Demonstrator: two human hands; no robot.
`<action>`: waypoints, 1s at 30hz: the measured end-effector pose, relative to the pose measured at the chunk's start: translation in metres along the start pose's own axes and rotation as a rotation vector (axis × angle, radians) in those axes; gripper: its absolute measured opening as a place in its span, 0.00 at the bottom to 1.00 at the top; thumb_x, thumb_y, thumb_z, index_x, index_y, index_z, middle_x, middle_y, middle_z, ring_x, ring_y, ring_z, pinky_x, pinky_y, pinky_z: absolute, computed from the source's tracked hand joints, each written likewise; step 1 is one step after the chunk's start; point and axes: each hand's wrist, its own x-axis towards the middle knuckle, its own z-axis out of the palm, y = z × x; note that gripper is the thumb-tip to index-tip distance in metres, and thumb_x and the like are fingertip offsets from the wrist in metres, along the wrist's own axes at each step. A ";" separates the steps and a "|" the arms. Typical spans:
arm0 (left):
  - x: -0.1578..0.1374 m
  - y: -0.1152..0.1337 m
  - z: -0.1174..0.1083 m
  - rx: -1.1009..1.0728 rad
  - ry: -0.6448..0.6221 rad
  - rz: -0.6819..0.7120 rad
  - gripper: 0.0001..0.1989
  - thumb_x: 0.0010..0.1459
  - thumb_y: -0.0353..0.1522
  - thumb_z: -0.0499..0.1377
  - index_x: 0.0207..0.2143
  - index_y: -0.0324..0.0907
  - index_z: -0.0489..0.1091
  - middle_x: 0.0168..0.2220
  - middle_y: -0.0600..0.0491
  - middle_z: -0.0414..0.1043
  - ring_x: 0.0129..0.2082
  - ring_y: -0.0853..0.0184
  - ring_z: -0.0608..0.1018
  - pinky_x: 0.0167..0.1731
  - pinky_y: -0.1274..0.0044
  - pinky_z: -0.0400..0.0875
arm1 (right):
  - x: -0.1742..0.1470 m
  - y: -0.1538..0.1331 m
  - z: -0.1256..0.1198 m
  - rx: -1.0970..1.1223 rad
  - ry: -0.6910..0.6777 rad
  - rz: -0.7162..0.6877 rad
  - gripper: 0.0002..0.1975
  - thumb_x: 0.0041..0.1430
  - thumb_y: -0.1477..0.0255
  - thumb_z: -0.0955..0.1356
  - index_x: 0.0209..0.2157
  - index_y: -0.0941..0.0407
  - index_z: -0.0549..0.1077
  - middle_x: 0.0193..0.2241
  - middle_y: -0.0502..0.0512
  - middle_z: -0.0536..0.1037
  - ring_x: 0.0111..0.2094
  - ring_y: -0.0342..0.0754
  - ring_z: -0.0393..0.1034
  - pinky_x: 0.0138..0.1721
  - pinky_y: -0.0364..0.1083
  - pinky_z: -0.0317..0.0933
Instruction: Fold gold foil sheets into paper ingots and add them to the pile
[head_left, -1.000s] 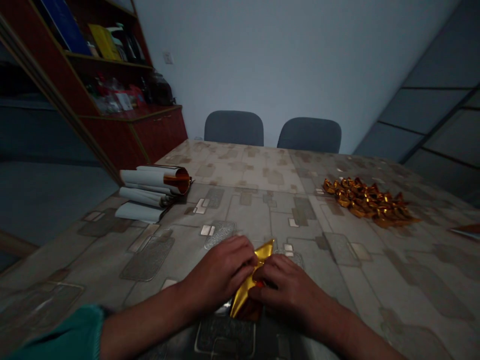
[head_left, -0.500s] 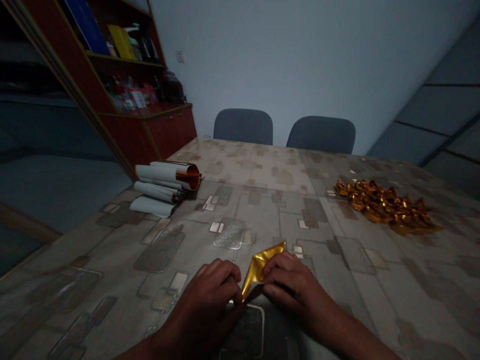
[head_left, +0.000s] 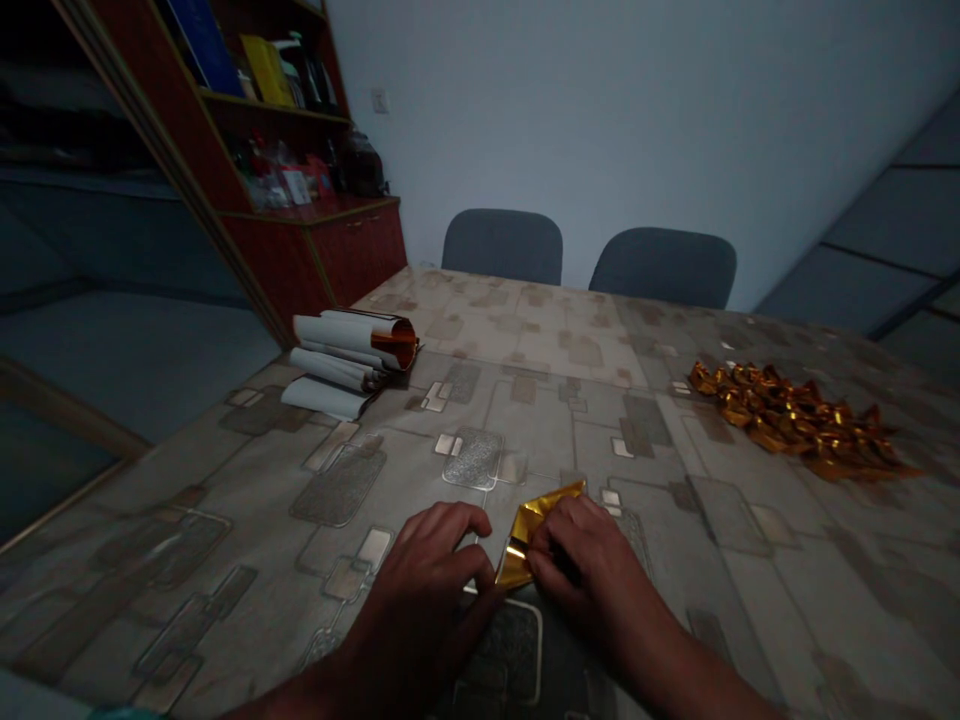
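A folded piece of gold foil paper (head_left: 529,525) lies at a slant on the table in front of me, its upper point aimed away to the right. My right hand (head_left: 589,550) grips its right side, fingers curled over the foil and hiding part of it. At the lower left corner is my left hand (head_left: 439,570), with thumb and a bent finger closing on that tip while the index finger is lifted clear. What lies beneath the fingertips is hidden.
Several folded gold foil pieces (head_left: 795,415) are grouped at the right. On the left sits a stack of curled sheets (head_left: 341,365), pale outside and orange-gold inside. Two grey chairs (head_left: 502,245) stand behind the patterned table (head_left: 420,460); a red-brown cabinet (head_left: 360,245) is at the back left.
The pale underside flap at the foil's lower edge has turned over, so gold shows there now. My left index finger has lifted off. The whole view has shifted slightly.
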 end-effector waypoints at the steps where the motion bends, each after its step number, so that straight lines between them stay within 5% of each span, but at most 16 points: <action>1: 0.000 0.000 0.000 0.010 0.006 -0.005 0.06 0.56 0.26 0.61 0.28 0.42 0.69 0.43 0.50 0.72 0.45 0.58 0.74 0.44 0.65 0.68 | 0.000 0.000 0.000 -0.008 0.012 -0.007 0.09 0.55 0.81 0.67 0.27 0.55 0.66 0.28 0.52 0.72 0.32 0.50 0.66 0.34 0.48 0.56; 12: 0.007 0.003 0.001 0.090 -0.066 -0.024 0.07 0.61 0.33 0.61 0.31 0.42 0.66 0.35 0.52 0.72 0.37 0.61 0.73 0.38 0.68 0.68 | 0.000 0.000 0.000 -0.018 0.021 -0.012 0.10 0.54 0.82 0.68 0.26 0.55 0.65 0.27 0.51 0.71 0.31 0.49 0.65 0.33 0.47 0.54; 25: 0.004 -0.003 0.010 0.213 -0.099 0.285 0.09 0.68 0.26 0.52 0.43 0.47 0.70 0.38 0.55 0.76 0.37 0.66 0.75 0.41 0.72 0.69 | -0.001 0.001 0.002 -0.115 0.037 -0.072 0.08 0.56 0.79 0.68 0.29 0.54 0.64 0.28 0.52 0.71 0.31 0.51 0.65 0.32 0.47 0.56; 30: 0.004 -0.006 0.010 0.271 -0.112 0.376 0.09 0.68 0.26 0.52 0.44 0.45 0.70 0.40 0.55 0.78 0.38 0.65 0.76 0.50 0.65 0.68 | -0.002 0.002 0.002 -0.134 0.034 -0.036 0.08 0.57 0.76 0.70 0.34 0.54 0.66 0.31 0.53 0.73 0.32 0.52 0.66 0.33 0.49 0.57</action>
